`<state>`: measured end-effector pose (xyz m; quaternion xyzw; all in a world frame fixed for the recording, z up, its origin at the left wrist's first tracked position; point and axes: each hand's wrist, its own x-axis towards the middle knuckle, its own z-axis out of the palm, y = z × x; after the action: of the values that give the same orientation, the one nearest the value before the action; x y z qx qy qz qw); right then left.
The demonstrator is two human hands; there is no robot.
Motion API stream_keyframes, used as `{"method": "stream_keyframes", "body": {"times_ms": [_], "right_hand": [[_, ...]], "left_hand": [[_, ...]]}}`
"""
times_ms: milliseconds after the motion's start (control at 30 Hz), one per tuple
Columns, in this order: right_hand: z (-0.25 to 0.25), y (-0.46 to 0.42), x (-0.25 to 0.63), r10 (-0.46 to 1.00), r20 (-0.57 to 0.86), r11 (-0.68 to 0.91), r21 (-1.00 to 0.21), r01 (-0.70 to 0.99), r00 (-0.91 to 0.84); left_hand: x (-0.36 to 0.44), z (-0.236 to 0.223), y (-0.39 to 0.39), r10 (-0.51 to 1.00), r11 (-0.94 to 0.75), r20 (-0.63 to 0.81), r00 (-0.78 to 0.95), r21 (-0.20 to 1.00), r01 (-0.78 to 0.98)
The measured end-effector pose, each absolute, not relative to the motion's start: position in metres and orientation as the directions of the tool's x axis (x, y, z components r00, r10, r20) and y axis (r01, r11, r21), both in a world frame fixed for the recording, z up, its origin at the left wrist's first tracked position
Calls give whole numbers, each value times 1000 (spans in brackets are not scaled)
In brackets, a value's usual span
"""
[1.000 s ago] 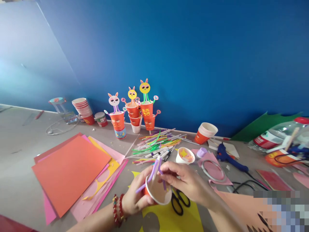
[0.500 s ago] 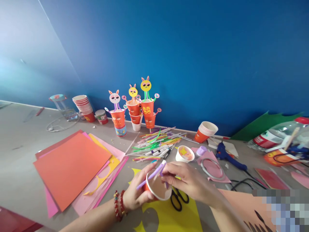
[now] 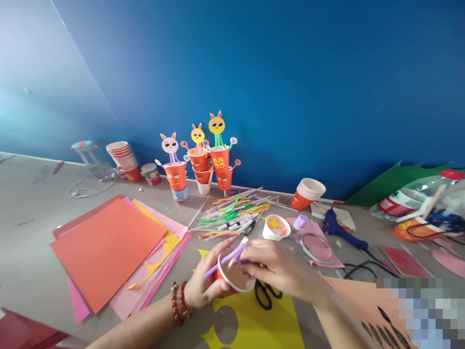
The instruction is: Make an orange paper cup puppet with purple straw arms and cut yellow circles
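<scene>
A red paper cup (image 3: 237,278) with a white rim is tilted in my left hand (image 3: 207,281), whose fingers wrap around its side. My right hand (image 3: 272,266) pinches the bent purple straws (image 3: 232,256) at the cup's mouth, with the fingertips just inside the rim. One purple length slants across the rim to the left. The fingers partly hide how the straws meet. Under the hands lie yellow paper (image 3: 261,320) with round cut-outs and black-handled scissors (image 3: 267,293).
Several finished cup figures with animal heads (image 3: 217,125) stand by the blue wall. Before them lies a pile of colored straws (image 3: 232,213). Orange paper (image 3: 109,252) is stacked left. A blue glue gun (image 3: 343,230), a white scrap cup (image 3: 276,233) and stacked cups (image 3: 308,194) are right.
My right hand has moved slightly, and the straws have shifted a little at the cup's mouth. The whole view has also shifted slightly.
</scene>
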<state>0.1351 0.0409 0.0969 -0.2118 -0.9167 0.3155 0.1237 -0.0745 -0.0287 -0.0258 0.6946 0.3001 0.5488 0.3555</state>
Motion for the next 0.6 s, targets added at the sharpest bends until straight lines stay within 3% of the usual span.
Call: {"method": "stream_keyframes", "body": {"times_ms": [367, 600], "right_hand": [[100, 41, 134, 404, 47, 791, -520, 323, -914], [99, 42, 132, 479, 88, 735, -585, 343, -873]], "left_hand": [[-71, -21, -29, 826, -496, 503, 255, 863, -99], [-74, -23, -25, 828, -503, 517, 215, 856, -119]]}}
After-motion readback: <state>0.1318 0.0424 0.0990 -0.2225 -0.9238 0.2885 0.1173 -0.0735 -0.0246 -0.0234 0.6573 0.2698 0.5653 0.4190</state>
